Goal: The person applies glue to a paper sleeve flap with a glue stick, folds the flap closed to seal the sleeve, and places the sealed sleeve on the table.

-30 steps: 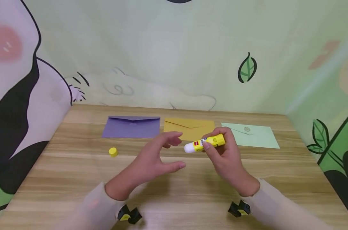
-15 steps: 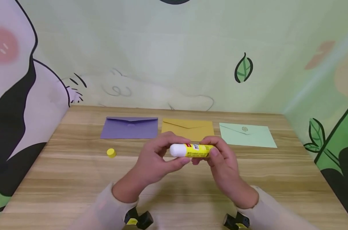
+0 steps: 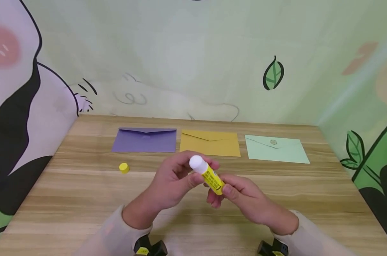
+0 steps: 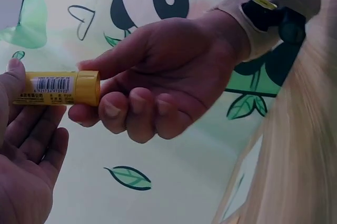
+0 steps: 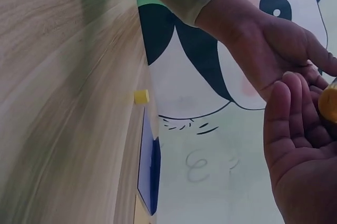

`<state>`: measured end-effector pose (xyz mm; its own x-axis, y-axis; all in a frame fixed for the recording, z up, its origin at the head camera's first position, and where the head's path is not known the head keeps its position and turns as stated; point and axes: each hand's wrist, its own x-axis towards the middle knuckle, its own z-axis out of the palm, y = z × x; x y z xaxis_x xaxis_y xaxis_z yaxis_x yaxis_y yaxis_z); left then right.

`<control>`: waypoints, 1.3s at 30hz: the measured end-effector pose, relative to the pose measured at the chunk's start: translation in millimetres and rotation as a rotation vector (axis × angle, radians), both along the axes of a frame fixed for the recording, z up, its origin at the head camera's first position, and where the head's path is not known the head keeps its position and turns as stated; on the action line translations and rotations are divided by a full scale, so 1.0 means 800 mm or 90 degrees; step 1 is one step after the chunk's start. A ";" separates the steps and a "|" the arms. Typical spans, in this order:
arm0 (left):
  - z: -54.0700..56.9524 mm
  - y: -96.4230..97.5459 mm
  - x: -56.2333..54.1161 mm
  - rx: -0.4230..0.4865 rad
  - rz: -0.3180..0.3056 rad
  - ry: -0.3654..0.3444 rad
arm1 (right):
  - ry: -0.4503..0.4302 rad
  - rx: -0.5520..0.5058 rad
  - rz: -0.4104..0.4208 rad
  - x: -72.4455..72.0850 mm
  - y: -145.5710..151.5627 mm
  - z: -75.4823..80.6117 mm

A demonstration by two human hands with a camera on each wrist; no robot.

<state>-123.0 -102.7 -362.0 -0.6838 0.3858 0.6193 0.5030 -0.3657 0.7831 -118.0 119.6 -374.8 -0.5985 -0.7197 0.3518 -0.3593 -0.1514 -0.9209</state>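
Observation:
A yellow glue stick (image 3: 213,180) with a bare white end is held between both hands above the table, tilted with that end up and to the left. The left hand (image 3: 170,182) grips it near the white end, thumb across the barrel; in the left wrist view a barcode shows on the label. My right hand (image 3: 252,202) pinches the lower yellow end between thumb and fingers. In the right wrist view only that round end (image 5: 329,103) is visible at the frame's edge. The small yellow cap (image 3: 124,168) stands on the table, left of the left hand.
Behind the hands lie a purple envelope (image 3: 144,142), a mustard-yellow envelope (image 3: 209,144) and a mint-green envelope (image 3: 276,151) in a row on the wooden table (image 3: 84,199). A wall printed with cartoon pandas and leaves encloses the back and sides.
The left hand, at first apart, has taken hold of the glue stick. The right hand has shifted down to its lower end, and the stick has swung from near level to tilted.

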 end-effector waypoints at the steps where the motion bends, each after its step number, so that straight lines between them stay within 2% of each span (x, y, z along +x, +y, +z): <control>1: -0.001 0.000 0.001 -0.004 0.014 -0.004 | 0.000 0.006 0.003 -0.001 0.000 -0.001; 3: -0.005 0.001 0.002 -0.012 0.044 -0.013 | 0.004 0.017 0.000 -0.002 0.000 -0.004; 6: -0.012 0.002 0.002 -0.022 0.088 -0.028 | 0.040 0.038 -0.031 -0.003 -0.002 -0.007; 12: -0.019 0.006 0.002 -0.038 0.163 -0.051 | 0.122 0.113 -0.186 -0.003 -0.003 -0.007; 15: -0.022 0.008 0.001 -0.038 0.175 -0.073 | 0.161 0.140 -0.249 -0.004 -0.004 -0.007; 17: -0.024 0.009 0.001 -0.034 0.166 -0.098 | 0.172 0.158 -0.269 -0.004 -0.004 -0.008; 19: -0.025 0.009 0.001 -0.026 0.141 -0.129 | 0.139 0.157 -0.251 -0.005 -0.002 -0.009; 22: -0.024 0.008 0.002 -0.014 0.090 -0.143 | 0.049 0.126 -0.152 -0.007 0.002 -0.010; 25: -0.022 0.004 0.003 -0.016 0.046 -0.116 | -0.022 0.083 -0.039 -0.008 0.006 -0.009; 28: -0.020 -0.001 0.004 -0.021 0.015 -0.083 | -0.029 0.064 0.021 -0.006 0.009 -0.007; 32: -0.019 -0.006 0.006 -0.011 -0.018 -0.072 | -0.024 0.051 0.035 -0.004 0.013 -0.004; 34: -0.018 -0.007 0.007 -0.007 -0.020 -0.079 | -0.013 0.054 0.030 -0.003 0.014 -0.005; 39: -0.019 -0.005 0.010 -0.018 0.035 -0.107 | 0.023 0.070 -0.016 -0.002 0.011 -0.007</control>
